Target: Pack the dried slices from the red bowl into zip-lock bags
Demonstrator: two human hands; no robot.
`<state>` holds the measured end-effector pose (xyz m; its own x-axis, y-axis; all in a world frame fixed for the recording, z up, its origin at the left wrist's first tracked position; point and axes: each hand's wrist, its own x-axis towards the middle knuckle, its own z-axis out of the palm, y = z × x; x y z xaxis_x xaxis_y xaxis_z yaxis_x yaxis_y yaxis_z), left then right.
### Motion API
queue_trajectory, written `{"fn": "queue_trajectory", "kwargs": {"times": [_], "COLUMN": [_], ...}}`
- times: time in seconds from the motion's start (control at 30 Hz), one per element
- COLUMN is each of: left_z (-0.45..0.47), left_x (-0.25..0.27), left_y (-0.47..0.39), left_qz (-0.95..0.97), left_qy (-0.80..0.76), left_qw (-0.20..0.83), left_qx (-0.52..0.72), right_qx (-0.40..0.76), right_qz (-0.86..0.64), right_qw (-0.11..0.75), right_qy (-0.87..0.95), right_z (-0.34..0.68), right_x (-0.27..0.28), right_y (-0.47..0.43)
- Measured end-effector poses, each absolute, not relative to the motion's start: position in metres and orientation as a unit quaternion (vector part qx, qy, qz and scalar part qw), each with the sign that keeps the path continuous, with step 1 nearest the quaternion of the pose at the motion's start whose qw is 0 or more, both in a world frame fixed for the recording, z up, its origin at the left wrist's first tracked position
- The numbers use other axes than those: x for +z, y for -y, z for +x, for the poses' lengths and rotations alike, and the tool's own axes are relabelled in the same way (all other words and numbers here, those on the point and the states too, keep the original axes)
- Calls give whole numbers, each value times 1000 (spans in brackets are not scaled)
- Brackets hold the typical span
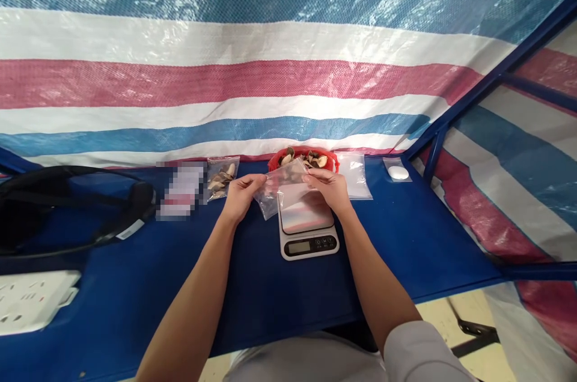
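A clear plastic bag (269, 205) is stretched between my two hands, above the back of a white kitchen scale (309, 214). My left hand (241, 194) pinches the bag's left side. On the opposite side, my right hand (330, 185) grips it near the top edge, over the scale's right rear. No contents show inside the bag. Behind it sits a red bag (336, 160) of dried mushroom pieces (315, 158), partly hidden by the clear bag and my right hand. Left of my left hand lies a filled clear bag (220, 179) of similar pieces.
Flat clear bags (358, 175) lie right of the red bag. Farther right is a small white rounded object (398, 173) on clear plastic. A blurred-out card (180, 190), black strap gear (135, 214) and a white power strip (36, 301) occupy the left. Striped sheeting (225, 81) rises behind the blue table (270, 298).
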<state>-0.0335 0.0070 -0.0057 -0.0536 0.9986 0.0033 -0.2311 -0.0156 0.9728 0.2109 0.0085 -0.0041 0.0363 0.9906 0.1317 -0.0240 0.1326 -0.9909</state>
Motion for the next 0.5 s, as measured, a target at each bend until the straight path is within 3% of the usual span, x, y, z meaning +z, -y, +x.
{"fn": "queue_trajectory", "kwargs": {"times": [0.3,0.5], "left_z": [-41,-48], "left_x": [3,28], "left_y": [-5,-1], "left_qz": [464,548], "left_qy": [-455,-490], "left_qw": [546,482], "left_qx": [529,477], "right_qx": [462,463], "right_qz": [-460,-448], "right_qw": [535,523], "right_qy": [537,558], "right_z": [211,208], "right_x": [0,8], "right_y": [-3,-1]}}
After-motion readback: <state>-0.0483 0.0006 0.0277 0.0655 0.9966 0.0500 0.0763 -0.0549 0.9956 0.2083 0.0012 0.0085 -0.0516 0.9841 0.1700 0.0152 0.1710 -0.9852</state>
